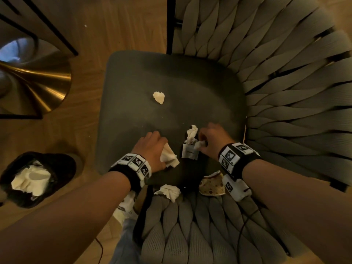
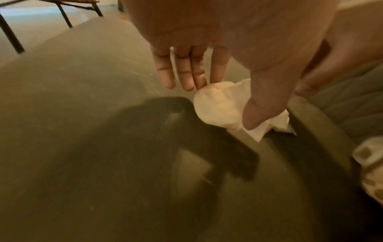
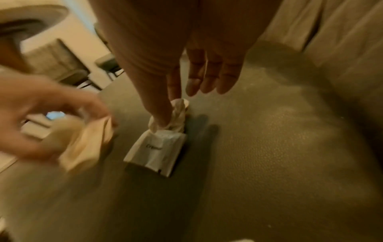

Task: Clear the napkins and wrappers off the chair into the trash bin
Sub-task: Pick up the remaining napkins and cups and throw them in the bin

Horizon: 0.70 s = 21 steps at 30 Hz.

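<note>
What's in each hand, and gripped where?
Left hand: napkin, pinched at its crumpled middle. Right hand: wrapper, pinched by its twisted top.

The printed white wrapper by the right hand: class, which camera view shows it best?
The right wrist view: the printed white wrapper fills the centre, faint lettering visible, with the right hand pinching the twisted napkin sticking out. The head view shows it small and partly hidden; the left wrist view doesn't clearly show it.

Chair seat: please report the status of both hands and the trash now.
Left hand pinches a napkin. Right hand pinches twisted tissue in a wrapper. Three scraps wait on the chair.
</note>
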{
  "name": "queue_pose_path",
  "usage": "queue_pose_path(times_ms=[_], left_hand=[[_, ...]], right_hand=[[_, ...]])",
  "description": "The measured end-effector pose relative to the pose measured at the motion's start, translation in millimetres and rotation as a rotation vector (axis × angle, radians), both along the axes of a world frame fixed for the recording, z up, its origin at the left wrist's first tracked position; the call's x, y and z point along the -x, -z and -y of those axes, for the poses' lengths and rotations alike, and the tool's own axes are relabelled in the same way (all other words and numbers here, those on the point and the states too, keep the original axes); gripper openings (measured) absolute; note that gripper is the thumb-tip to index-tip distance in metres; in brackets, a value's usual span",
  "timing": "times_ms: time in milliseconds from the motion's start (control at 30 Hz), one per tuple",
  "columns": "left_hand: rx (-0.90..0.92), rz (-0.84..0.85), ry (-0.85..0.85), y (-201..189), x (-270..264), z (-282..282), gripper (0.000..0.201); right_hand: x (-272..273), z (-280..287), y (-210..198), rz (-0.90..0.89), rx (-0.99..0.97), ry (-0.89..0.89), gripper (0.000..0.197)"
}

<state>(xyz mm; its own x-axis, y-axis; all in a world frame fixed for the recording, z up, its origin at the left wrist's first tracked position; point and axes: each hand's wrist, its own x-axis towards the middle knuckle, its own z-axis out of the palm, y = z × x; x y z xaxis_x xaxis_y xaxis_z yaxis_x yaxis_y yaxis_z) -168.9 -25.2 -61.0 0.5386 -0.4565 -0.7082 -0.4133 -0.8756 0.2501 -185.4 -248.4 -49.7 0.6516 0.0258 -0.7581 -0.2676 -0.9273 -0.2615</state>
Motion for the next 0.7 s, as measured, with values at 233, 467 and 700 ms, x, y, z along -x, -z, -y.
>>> queue_pose_path(times_ms=[233, 467, 700], left_hand=[[-0.067, 0.088, 0.022, -4, -56, -15, 0.07], [-0.061, 0.013, 0.079, 1, -83, -7, 0.064], [-0.001, 0.279, 0.307, -3, -107, 6, 0.061]], right_hand=[[3, -23, 6, 0.079, 0.04, -0.488, 0.048], [-5, -37, 21, -0.036, 0.019, -0.579, 0.079], [-10, -34, 20, -0.101, -0.087, -0.549, 0.058]])
